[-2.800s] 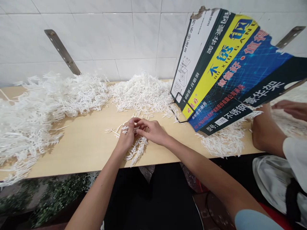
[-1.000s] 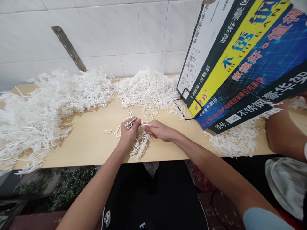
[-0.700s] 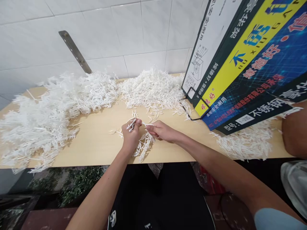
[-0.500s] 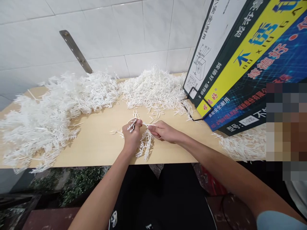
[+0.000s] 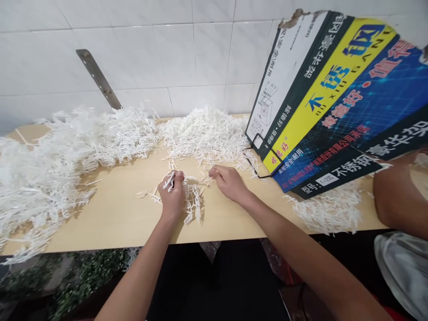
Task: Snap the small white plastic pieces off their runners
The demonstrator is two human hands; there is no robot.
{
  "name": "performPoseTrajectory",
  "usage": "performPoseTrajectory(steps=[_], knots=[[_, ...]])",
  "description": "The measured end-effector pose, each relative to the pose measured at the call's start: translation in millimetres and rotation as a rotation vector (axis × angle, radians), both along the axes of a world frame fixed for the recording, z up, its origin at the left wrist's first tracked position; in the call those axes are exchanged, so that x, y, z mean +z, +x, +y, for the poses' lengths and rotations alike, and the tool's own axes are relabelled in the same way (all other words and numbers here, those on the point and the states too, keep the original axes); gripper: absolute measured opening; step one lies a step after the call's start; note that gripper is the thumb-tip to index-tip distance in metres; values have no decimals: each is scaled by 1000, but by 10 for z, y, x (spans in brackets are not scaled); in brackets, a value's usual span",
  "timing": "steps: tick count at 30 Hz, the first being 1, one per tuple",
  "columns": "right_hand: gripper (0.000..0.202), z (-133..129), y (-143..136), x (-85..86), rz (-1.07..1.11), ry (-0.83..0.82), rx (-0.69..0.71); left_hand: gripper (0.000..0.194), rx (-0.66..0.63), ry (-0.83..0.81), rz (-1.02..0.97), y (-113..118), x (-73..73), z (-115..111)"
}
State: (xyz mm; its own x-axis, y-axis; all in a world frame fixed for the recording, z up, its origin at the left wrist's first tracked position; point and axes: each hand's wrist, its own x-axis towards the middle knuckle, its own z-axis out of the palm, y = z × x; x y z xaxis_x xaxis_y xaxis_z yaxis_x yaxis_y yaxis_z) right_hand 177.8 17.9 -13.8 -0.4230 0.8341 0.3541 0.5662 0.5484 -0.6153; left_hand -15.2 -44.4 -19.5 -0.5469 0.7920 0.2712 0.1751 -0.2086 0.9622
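My left hand [image 5: 173, 191] is closed around a white branched plastic sprig [image 5: 169, 182], whose forked tips stick out past the fingers on both sides. More of the white branching [image 5: 193, 203] hangs or lies just right of that hand, over the wooden board. A short distance to the right, my right hand [image 5: 229, 183] is pinched closed, apart from the left. What it holds, if anything, is hidden by the fingers. Small white pieces [image 5: 206, 176] lie by its fingertips.
Behind my hands is a heap of small white pieces [image 5: 207, 133]; a larger branched heap [image 5: 67, 151] spreads left. A printed cardboard box [image 5: 334, 111] leans at right, with white pieces [image 5: 329, 211] below it. Another person's arm [image 5: 397, 196] reaches in there. A metal bracket [image 5: 98, 78] is against the tiled wall.
My hands have moved apart; they were close together at the sprig before. The whole view has shifted, showing more of the box and the other person's arm.
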Motion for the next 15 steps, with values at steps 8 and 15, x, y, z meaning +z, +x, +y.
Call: performPoseTrajectory(steps=[8, 15], knots=[[39, -154, -55, 125, 55, 197, 194, 38, -52, 4, 145, 31, 19, -10], [28, -131, -103, -22, 413, 77, 118, 39, 4, 20, -9, -11, 24, -20]])
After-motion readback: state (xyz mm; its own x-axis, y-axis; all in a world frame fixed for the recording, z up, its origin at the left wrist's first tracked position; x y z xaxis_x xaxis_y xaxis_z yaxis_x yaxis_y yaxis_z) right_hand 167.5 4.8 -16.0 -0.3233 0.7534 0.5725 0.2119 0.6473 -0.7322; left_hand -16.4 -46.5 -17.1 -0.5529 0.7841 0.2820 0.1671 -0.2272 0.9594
